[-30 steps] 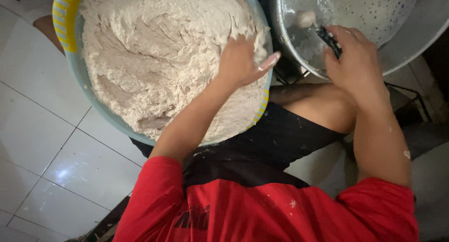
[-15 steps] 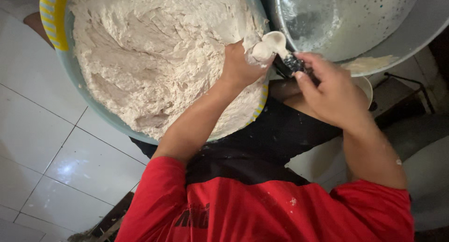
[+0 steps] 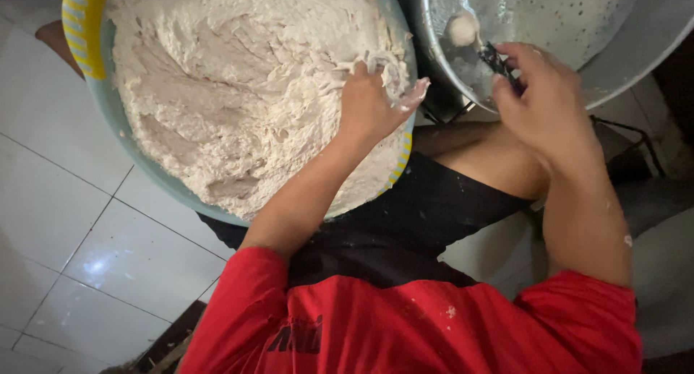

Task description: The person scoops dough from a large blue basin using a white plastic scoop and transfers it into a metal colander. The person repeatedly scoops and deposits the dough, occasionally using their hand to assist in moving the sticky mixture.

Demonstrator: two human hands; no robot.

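Gripping a dark-handled spoon (image 3: 483,47), the right hand (image 3: 542,103) is reaching over the metal pan (image 3: 636,56) at far right, dropping a dough ball (image 3: 461,29) into it. Fingers half curled, the left hand (image 3: 372,103) is digging into pale dough (image 3: 231,92) filling the plastic basin (image 3: 83,27), seemingly gathering more.

One head-worn view looks steeply down, close over the lap: dough basin (image 3: 87,92) upper left of the frame, metal bowl (image 3: 622,63) upper right, tiled floor (image 3: 65,258) lower left.
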